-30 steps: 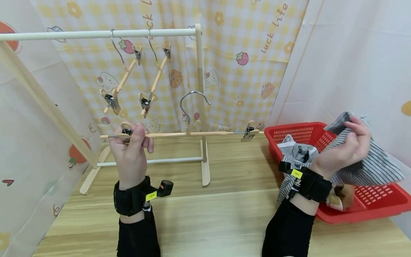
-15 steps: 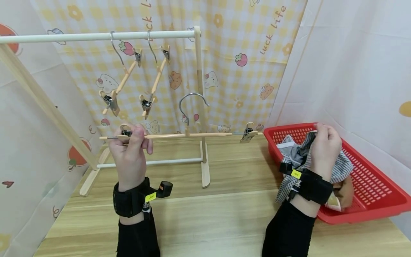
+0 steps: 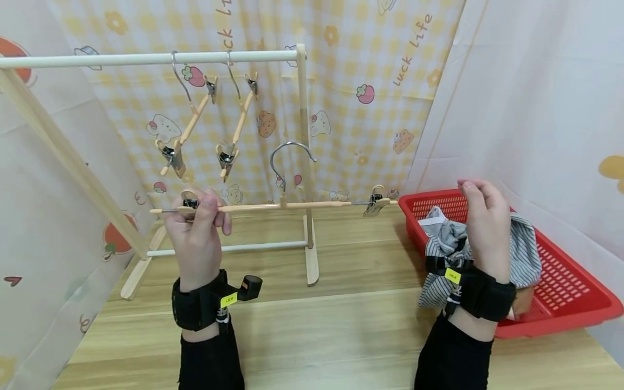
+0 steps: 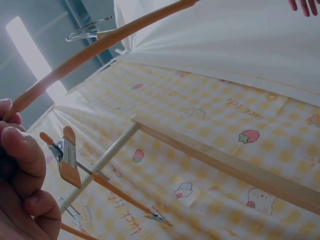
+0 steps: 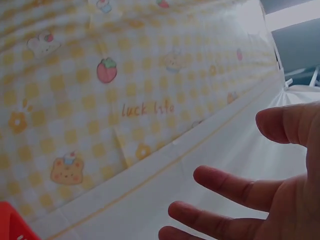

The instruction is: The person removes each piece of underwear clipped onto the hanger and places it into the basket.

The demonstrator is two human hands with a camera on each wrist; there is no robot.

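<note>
A wooden clip hanger (image 3: 253,207) with a metal hook is held level by my left hand (image 3: 197,235), whose fingers grip it near its left clip. In the left wrist view, thumb and fingers close round the end of the hanger's bar (image 4: 115,37). My right hand (image 3: 489,227) hovers above the red basket (image 3: 577,271) with nothing in it. The right wrist view has its fingers (image 5: 235,190) spread apart. Below it, grey and black-striped clothes (image 3: 524,249) lie in the basket, partly hidden by the hand and wrist.
To the left stands a wooden rack with a white rail (image 3: 122,58). Two clip hangers, one at the left (image 3: 192,122) and another beside it (image 3: 240,122), hang from the rail. A patterned curtain (image 3: 361,108) closes off the back of the wooden table (image 3: 341,336).
My right hand has lowered a striped garment back into the basket, let go of it and moved left. The left hand and its hanger have stayed nearly still.
</note>
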